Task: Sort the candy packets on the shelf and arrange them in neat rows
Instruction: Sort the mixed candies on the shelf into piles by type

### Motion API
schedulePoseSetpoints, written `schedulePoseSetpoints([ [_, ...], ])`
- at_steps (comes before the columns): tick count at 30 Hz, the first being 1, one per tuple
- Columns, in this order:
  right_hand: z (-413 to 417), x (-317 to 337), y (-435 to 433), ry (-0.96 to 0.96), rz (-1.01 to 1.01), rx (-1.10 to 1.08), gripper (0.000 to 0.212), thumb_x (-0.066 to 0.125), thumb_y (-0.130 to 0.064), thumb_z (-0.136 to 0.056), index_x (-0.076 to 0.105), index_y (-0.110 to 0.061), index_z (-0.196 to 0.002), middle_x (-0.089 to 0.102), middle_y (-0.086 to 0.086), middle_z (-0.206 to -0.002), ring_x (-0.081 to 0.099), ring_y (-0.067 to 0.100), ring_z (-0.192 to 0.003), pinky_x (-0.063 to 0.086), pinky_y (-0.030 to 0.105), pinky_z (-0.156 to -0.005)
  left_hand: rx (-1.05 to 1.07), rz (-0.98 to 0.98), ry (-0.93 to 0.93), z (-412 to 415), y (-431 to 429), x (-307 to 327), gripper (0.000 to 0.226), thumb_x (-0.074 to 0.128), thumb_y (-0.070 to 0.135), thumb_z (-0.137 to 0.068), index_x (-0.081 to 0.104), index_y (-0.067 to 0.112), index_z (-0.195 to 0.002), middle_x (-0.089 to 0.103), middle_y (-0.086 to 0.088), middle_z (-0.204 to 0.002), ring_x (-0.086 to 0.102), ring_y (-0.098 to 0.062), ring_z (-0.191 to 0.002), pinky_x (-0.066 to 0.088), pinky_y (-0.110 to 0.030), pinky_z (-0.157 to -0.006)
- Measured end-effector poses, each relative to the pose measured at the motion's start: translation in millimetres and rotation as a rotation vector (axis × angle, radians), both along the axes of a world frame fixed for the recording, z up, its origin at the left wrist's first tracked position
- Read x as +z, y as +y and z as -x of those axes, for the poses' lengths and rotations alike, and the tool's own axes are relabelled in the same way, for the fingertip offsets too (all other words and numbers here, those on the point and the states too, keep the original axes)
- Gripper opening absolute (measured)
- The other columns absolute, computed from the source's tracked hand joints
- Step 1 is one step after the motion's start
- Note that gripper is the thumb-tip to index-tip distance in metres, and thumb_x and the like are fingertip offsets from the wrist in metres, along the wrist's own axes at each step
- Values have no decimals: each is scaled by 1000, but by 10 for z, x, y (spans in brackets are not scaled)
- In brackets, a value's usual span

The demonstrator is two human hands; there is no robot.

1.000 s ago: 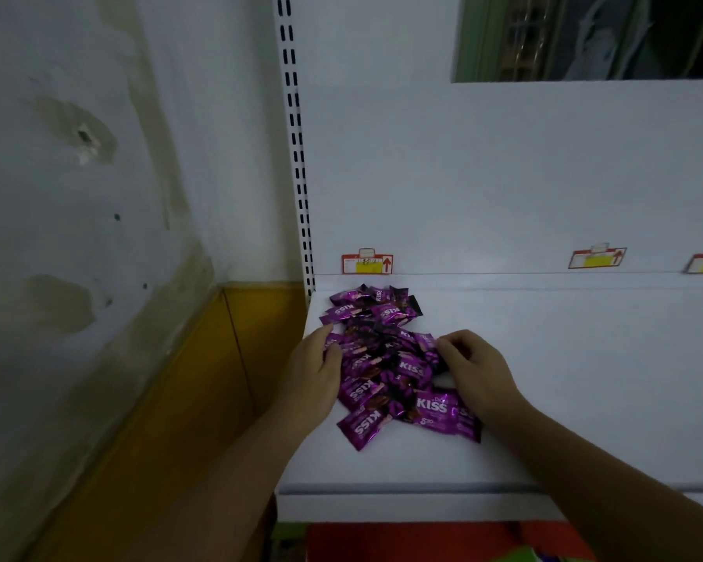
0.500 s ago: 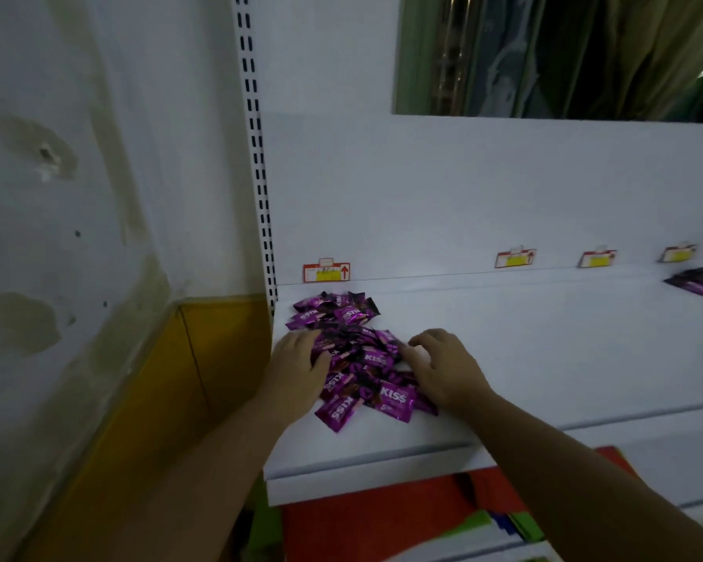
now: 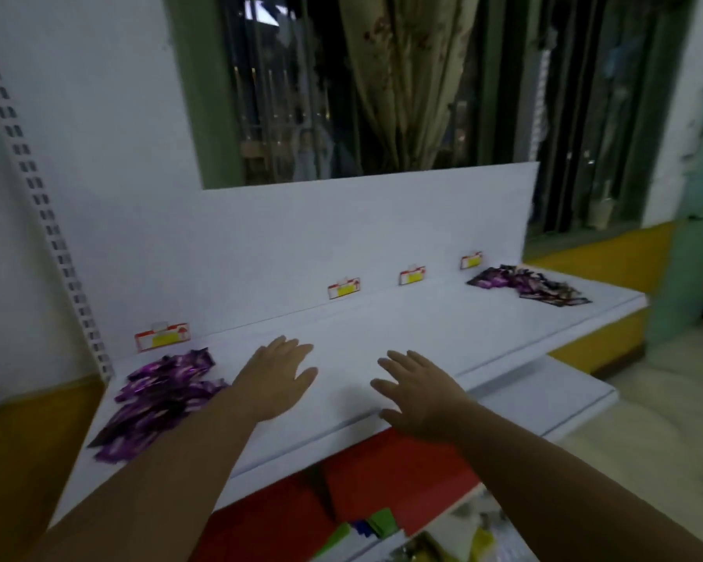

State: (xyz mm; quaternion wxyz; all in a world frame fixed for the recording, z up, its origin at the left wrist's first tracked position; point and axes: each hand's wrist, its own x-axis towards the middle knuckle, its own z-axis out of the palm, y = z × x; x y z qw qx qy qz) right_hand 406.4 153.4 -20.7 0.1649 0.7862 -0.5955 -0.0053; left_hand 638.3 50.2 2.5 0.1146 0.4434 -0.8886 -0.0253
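A loose heap of purple candy packets (image 3: 161,395) lies at the left end of the white shelf (image 3: 382,330). A second, darker heap of purple packets (image 3: 528,283) sits at the shelf's far right end. My left hand (image 3: 279,377) hovers flat over the bare shelf just right of the left heap, fingers straight, holding nothing. My right hand (image 3: 417,393) is spread open near the shelf's front edge, also empty. Both hands are apart from the packets.
Several red and yellow price tags (image 3: 343,288) line the shelf's back panel. A lower white shelf (image 3: 544,399) juts out on the right. Red and green items (image 3: 382,492) lie below. A slotted upright (image 3: 37,196) stands at left, and a window with a curtain (image 3: 402,83) is behind.
Both hands have left the left heap of packets and moved right over bare shelf. The view has swung right, bringing the far heap into sight.
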Motion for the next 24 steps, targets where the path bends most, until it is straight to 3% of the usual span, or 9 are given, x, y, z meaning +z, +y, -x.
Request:
schedulePoseSetpoints([
  [5,950,80,613,36,-28,-83,58,34,-50,-95,29,-20,-144,17,14,-155,8,28,-143,4,43,-115,-87,22,-55,1163,352,86,54,27,47,-98,21,26,-147,13,-1,-157,5,-17,-144,4,-37,-117],
  [12,1929,56,1055,-159,-12,-226,58,37,-51,-94,29,-22,-144,20,11,-154,12,25,-143,9,40,-115,-218,56,-90,2537,673,89,52,27,46,-98,23,27,-146,14,1,-157,4,-17,-144,1,-38,-116],
  [16,2408,56,1052,-201,6,-283,57,37,-51,-94,30,-23,-143,21,10,-154,13,24,-143,11,40,-116,-258,57,-91,3146,639,74,52,27,45,-98,23,26,-146,16,0,-156,7,-19,-144,4,-39,-116],
  [24,3291,9,719,-107,-63,-345,58,35,-50,-95,26,-23,-145,19,9,-155,10,25,-144,10,40,-115,-277,67,-2,4151,51,-15,51,30,47,-97,29,25,-144,26,-1,-154,22,-21,-141,18,-39,-113],
])
